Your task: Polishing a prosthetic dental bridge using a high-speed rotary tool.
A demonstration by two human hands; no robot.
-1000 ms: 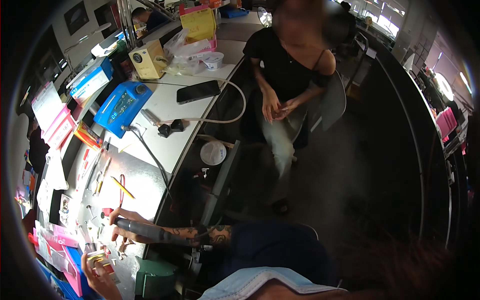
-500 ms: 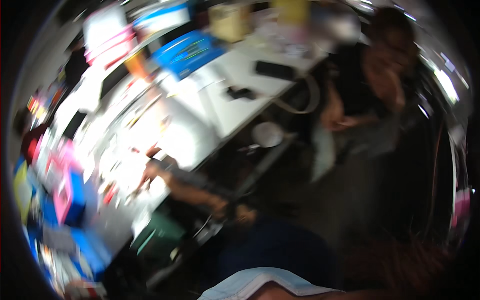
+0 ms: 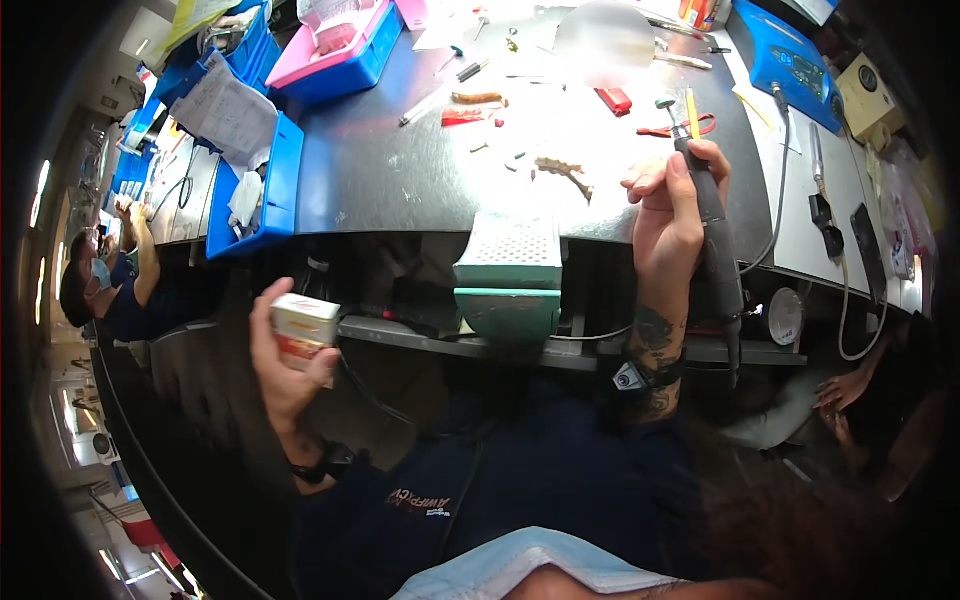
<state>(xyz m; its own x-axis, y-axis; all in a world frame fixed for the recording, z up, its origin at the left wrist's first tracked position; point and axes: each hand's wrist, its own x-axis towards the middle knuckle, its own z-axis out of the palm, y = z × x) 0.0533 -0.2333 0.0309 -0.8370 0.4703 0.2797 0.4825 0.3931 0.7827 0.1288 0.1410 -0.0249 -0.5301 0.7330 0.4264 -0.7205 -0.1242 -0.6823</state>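
Observation:
My left hand (image 3: 282,365) is wrapped round a small white, gold and red carton (image 3: 306,322) and holds it off the bench's front edge. On the right, my right hand (image 3: 672,195) holds a black rotary handpiece (image 3: 712,205), its tip pointing up over the bright bench and its cord trailing behind. A small green disc (image 3: 665,103) shows by the tip, alongside a yellow stick (image 3: 692,112) and red-handled pliers (image 3: 655,131). Beyond the fingers, a rough brownish piece (image 3: 566,172) lies on the metal bench top (image 3: 385,170).
A green perforated box (image 3: 508,250) juts from the bench's front. Blue bins (image 3: 283,190) stand left, and a pink-and-blue tray (image 3: 345,60) is behind. A blue control unit (image 3: 790,65) sits at the back right. One person (image 3: 110,285) is at left; another's hands (image 3: 845,395) show at right.
The head view has swung left and levelled onto the bench, and the blur has gone. My left hand with the carton now shows plainly; the neighbour at right has shifted toward the view's edge.

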